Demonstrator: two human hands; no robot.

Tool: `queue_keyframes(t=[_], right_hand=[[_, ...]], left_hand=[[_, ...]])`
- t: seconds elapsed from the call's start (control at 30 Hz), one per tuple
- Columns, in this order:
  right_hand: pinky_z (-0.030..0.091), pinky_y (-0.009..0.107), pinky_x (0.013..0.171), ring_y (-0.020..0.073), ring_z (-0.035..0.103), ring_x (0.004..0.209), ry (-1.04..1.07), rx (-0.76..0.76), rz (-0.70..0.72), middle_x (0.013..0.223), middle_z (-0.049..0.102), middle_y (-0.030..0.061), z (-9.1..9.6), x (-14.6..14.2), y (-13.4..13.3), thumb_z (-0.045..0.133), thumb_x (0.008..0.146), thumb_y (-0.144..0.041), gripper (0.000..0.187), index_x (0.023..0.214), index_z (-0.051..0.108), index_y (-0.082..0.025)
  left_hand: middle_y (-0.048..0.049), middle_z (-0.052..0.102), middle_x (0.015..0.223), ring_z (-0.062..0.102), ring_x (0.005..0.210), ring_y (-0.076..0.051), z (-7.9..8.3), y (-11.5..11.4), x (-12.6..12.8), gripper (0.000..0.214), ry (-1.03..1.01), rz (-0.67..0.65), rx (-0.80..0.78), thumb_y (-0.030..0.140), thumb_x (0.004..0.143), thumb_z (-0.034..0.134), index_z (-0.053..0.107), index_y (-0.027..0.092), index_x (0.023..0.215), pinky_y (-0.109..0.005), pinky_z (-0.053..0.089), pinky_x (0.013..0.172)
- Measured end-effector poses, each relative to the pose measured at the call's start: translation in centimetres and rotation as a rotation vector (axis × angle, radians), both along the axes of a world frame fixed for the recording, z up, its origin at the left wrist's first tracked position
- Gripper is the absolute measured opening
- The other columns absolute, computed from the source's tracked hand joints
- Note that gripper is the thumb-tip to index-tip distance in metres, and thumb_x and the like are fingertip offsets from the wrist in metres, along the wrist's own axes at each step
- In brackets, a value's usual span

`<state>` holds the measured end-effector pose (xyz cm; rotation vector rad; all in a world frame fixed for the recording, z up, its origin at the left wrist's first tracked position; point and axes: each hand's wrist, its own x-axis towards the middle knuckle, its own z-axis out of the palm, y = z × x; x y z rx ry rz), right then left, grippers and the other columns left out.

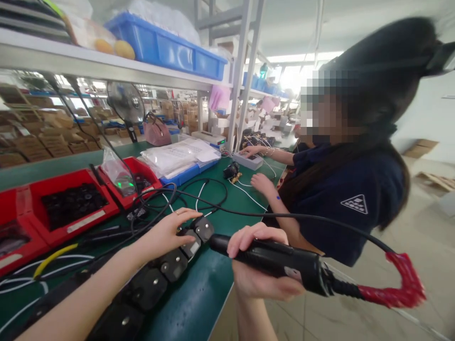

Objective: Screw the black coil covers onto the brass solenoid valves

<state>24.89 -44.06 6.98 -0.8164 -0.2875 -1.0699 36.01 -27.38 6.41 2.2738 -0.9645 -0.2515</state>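
My right hand (258, 260) is wrapped around a black electric screwdriver (284, 260), whose cord is bound with red tape near the handle. The screwdriver's front end points left, close against the last black block (203, 229) of a row. My left hand (167, 237) reaches over the far end of that row, fingers behind and thumb in front, gripping a black block (191, 242). Several similar black blocks (149, 284) with silver screw heads run toward me under my left forearm. The screwdriver's bit is hidden from view.
Red bins (74, 203) of small black parts stand at left. Black and white cables cross the green bench (199, 293). A co-worker (341, 189) sits at right, hands near a grey box (249, 161). A shelf with a blue crate (167, 45) hangs above.
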Motion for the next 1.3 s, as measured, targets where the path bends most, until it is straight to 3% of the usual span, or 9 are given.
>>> queue_keyframes(t=[0.23, 0.33, 0.5, 0.83, 0.97, 1.1, 1.3], right_hand=[[0.041, 0.024, 0.039, 0.0115, 0.049, 0.041, -0.002, -0.002, -0.002, 0.060, 0.051, -0.0030, -0.8, 1.6, 0.5, 0.058, 0.080, -0.078, 0.055, 0.087, 0.065, -0.024], [0.042, 0.025, 0.041, 0.0122, 0.050, 0.042, 0.015, -0.030, -0.010, 0.061, 0.052, -0.0026, -1.2, 1.8, 0.8, 0.056, 0.081, -0.079, 0.055, 0.088, 0.064, -0.025], [0.043, 0.026, 0.042, 0.0132, 0.052, 0.042, 0.051, -0.085, -0.047, 0.060, 0.054, -0.0016, -1.6, 1.7, 1.0, 0.050, 0.088, -0.073, 0.048, 0.087, 0.061, -0.026], [0.042, 0.027, 0.043, 0.0138, 0.052, 0.042, 0.086, -0.090, -0.035, 0.059, 0.054, -0.0016, -1.8, 2.2, 1.3, 0.051, 0.085, -0.076, 0.051, 0.085, 0.062, -0.026], [0.042, 0.027, 0.043, 0.0137, 0.050, 0.041, 0.100, -0.088, -0.066, 0.058, 0.052, -0.0021, -1.9, 2.3, 1.3, 0.055, 0.078, -0.083, 0.058, 0.084, 0.061, -0.026], [0.042, 0.026, 0.042, 0.0131, 0.052, 0.042, 0.043, -0.097, -0.034, 0.059, 0.054, -0.0015, -1.8, 2.4, 1.2, 0.053, 0.087, -0.073, 0.048, 0.087, 0.063, -0.026], [0.042, 0.027, 0.044, 0.0136, 0.051, 0.043, 0.023, -0.059, 0.011, 0.058, 0.055, -0.0013, -1.6, 3.0, 1.6, 0.053, 0.089, -0.070, 0.047, 0.085, 0.065, -0.025]], left_hand=[[-0.0083, 0.050, 0.150, 0.042, 0.141, -0.024, -1.3, -0.5, 3.0, 0.064, 0.142, -0.171, 0.004, 0.033, 0.081, 0.067, 0.052, 0.024, 0.142, -0.039, 0.028, 0.120], [-0.0071, 0.053, 0.148, 0.047, 0.136, -0.023, -1.6, -0.7, 3.6, 0.066, 0.208, -0.192, -0.021, 0.037, 0.081, 0.068, 0.050, 0.025, 0.144, -0.038, 0.031, 0.117], [-0.0052, 0.060, 0.140, 0.055, 0.126, -0.022, -1.5, -0.9, 4.1, 0.062, 0.264, -0.176, -0.006, 0.037, 0.081, 0.069, 0.055, 0.025, 0.140, -0.034, 0.038, 0.111], [-0.0042, 0.068, 0.130, 0.058, 0.121, -0.023, -1.4, -1.3, 4.2, 0.057, 0.225, -0.161, -0.027, 0.035, 0.076, 0.073, 0.064, 0.024, 0.131, -0.032, 0.041, 0.107], [-0.0037, 0.070, 0.125, 0.062, 0.115, -0.023, -1.4, -1.4, 4.4, 0.056, 0.198, -0.172, -0.020, 0.036, 0.076, 0.073, 0.064, 0.025, 0.130, -0.033, 0.044, 0.103], [-0.0038, 0.070, 0.125, 0.062, 0.114, -0.023, -1.3, -1.5, 4.4, 0.054, 0.193, -0.173, -0.020, 0.036, 0.075, 0.074, 0.066, 0.025, 0.127, -0.033, 0.043, 0.103], [-0.0045, 0.072, 0.115, 0.063, 0.105, -0.023, -1.1, -1.7, 4.1, 0.052, 0.181, -0.159, -0.027, 0.036, 0.075, 0.073, 0.068, 0.023, 0.125, -0.032, 0.046, 0.096]])
